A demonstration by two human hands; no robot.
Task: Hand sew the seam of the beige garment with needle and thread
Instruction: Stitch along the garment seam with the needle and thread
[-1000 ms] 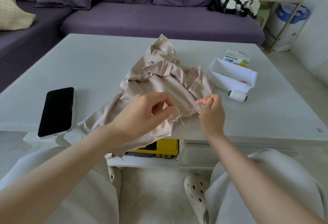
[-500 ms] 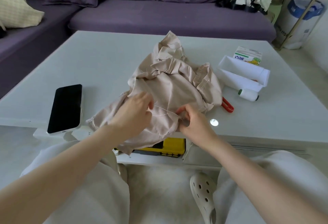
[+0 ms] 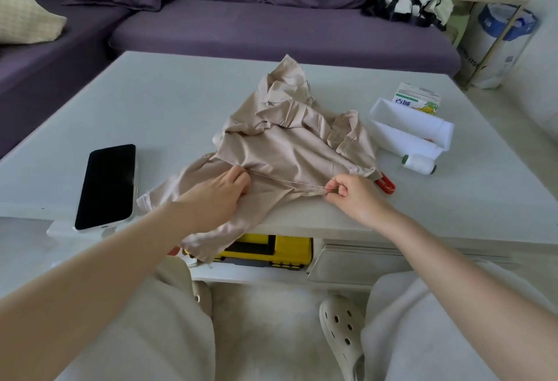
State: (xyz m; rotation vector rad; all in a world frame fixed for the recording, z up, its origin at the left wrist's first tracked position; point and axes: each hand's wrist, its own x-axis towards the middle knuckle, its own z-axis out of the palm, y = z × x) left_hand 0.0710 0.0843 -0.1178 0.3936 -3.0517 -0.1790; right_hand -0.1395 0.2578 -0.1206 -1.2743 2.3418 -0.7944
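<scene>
Beige cloth is what moved. The black phone (image 3: 105, 187) at far left lies flat on the table (image 3: 169, 102), same as before. Left hand (image 3: 222, 191): 1 sec ago it hovered above the garment w/ fingers loosely curled. Now it's down on the cloth, thumb and fingertips clamped on a fold at the left end of the seam.

The garment (image 3: 290, 148) lies crumpled mid-table. Its near edge hangs off the front, over the yellow box (image 3: 271, 249) on the shelf below. Btwn the 2 hands the seam (image 3: 287, 182) now runs as 1 taut ridge. 0.5 sec ago the hands sat close together on it, so they've pulled apart and stretched it.

Right hand (image 3: 353, 196): fingers curled, thumb and forefinger pinched together on the seam's right end, prob w/ the thread. Needle is too small to make out. Just beyond, red handles (image 3: 386, 184), prob scissors, poke out from under the cloth. Then come the spool (image 3: 418, 164) and the white tray (image 3: 401, 120), neither touched.

My read: the seam is being smoothed and tensioned, either to even out the stitches or to check the line before the next 1. I can't tell how much of it is sewn.
</scene>
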